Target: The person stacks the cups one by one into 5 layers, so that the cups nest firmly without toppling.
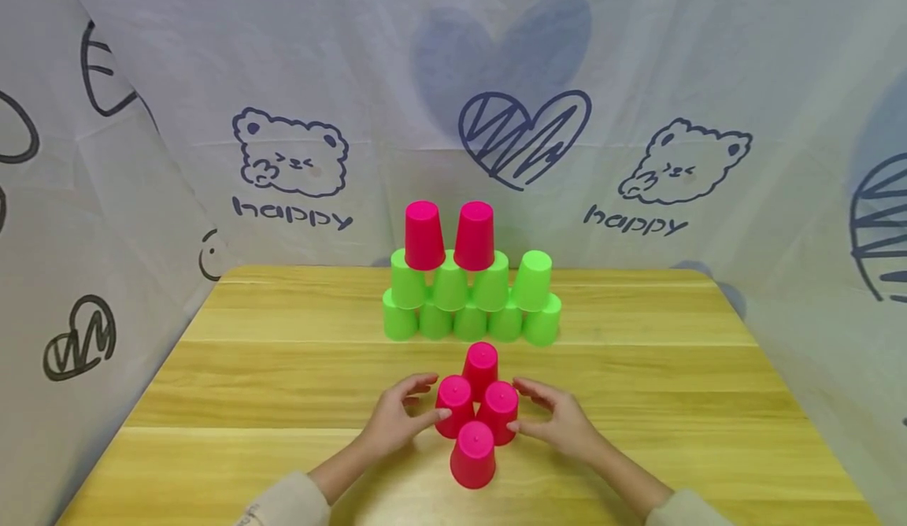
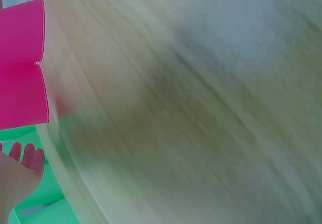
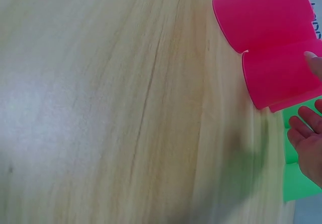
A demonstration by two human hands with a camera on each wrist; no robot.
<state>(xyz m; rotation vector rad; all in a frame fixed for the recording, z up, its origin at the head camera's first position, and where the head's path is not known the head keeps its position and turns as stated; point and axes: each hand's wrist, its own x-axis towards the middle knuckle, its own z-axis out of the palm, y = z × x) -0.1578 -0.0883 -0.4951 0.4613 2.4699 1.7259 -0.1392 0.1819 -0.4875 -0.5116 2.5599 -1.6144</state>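
Note:
Several upside-down pink cups stand close together on the table in a diamond: a left cup, a right cup, a back cup and a front cup. My left hand is spread beside the left cup, its thumb tip over that cup's side. From the other side my right hand flanks the right cup, thumb tip at its wall. In the right wrist view the thumb lies against a pink cup while the other fingers extend loosely apart from it.
Behind stands a wall of upside-down green cups in two rows. Two more pink cups, a left one and a right one, sit on top. A printed cloth hangs behind the wooden table.

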